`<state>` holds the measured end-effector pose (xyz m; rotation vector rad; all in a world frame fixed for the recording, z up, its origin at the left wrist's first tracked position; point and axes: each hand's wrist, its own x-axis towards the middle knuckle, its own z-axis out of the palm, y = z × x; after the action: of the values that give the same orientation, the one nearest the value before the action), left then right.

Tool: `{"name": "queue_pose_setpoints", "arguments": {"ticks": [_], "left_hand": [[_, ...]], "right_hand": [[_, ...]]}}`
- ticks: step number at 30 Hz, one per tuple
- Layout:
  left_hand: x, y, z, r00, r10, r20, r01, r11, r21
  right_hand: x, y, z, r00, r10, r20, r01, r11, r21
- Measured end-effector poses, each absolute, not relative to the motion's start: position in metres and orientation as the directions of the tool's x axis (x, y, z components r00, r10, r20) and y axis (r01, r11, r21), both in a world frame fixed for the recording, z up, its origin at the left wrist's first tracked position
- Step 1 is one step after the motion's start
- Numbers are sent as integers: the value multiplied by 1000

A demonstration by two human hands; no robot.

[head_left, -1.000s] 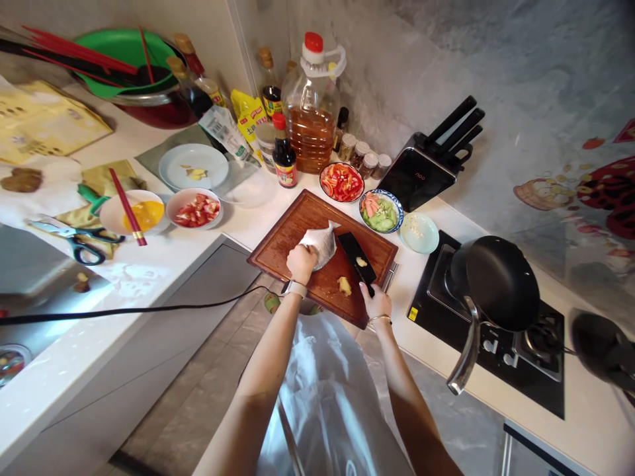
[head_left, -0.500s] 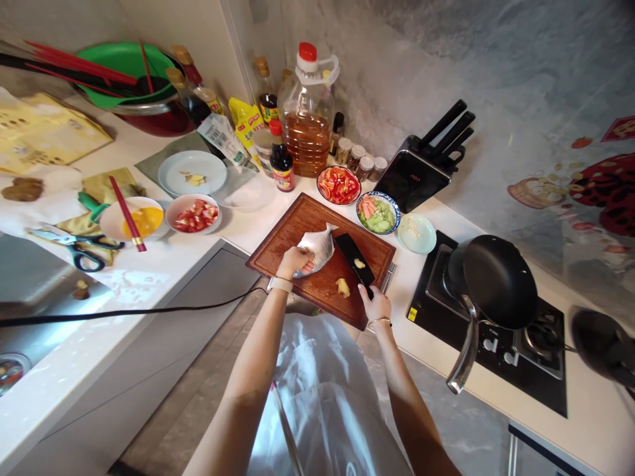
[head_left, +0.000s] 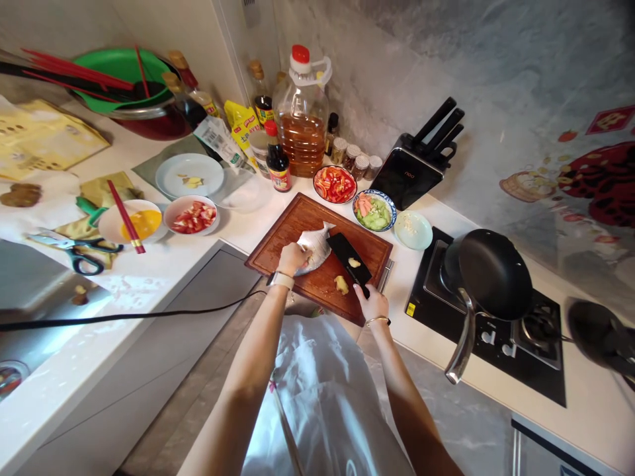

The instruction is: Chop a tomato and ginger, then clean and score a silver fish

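A silvery fish lies on the brown wooden cutting board, its tail toward the back. My left hand is at the front end of the fish, fingers curled; whatever they pinch is hidden. My right hand grips the handle of a black cleaver, whose wide blade lies flat over the board, right of the fish. A pale ginger slice rests on the blade. A bigger piece of ginger sits on the board between my hands.
Behind the board stand bowls of red peppers and mixed vegetables, a sauce bottle and a knife block. At right, a black pan sits on the stove. Tomato and egg bowls and scissors are at left.
The view has shifted slightly. My left hand's fingers have curled further down at the fish. The cleaver stays in my right hand beside the fish, the ginger slice still on it.
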<state>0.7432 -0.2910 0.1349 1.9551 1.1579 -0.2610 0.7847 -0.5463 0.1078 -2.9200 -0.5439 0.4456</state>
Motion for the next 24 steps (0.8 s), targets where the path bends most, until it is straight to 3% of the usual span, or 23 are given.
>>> {"name": "queue_pose_setpoints", "arguments": {"ticks": [3,7,12,15,20,24], "left_hand": [[741,-322,141,667,697,-264,710,-485,511],[749,-366,140,932,360,40,279,-785,553],[764,-380,134,979,198,39,159,-877,453],[766,-373,133,990,140,18,114,-868,483],[765,-320,131,962,234,141,111,-806,581],[770,-262,120,987,158,20,122,-834,538]], "right_hand": [[782,-547,111,893,386,-231,354,-920,-171],[780,-550,113,884,431,-181,407,-900,-157],[776,-553,121,865,471,-174,452,-881,-139],[775,-556,122,871,449,-201,429,-893,-136],[781,-569,113,903,367,-223,342,-929,-142],[784,-580,110,920,321,-226,290,-944,-157]]}}
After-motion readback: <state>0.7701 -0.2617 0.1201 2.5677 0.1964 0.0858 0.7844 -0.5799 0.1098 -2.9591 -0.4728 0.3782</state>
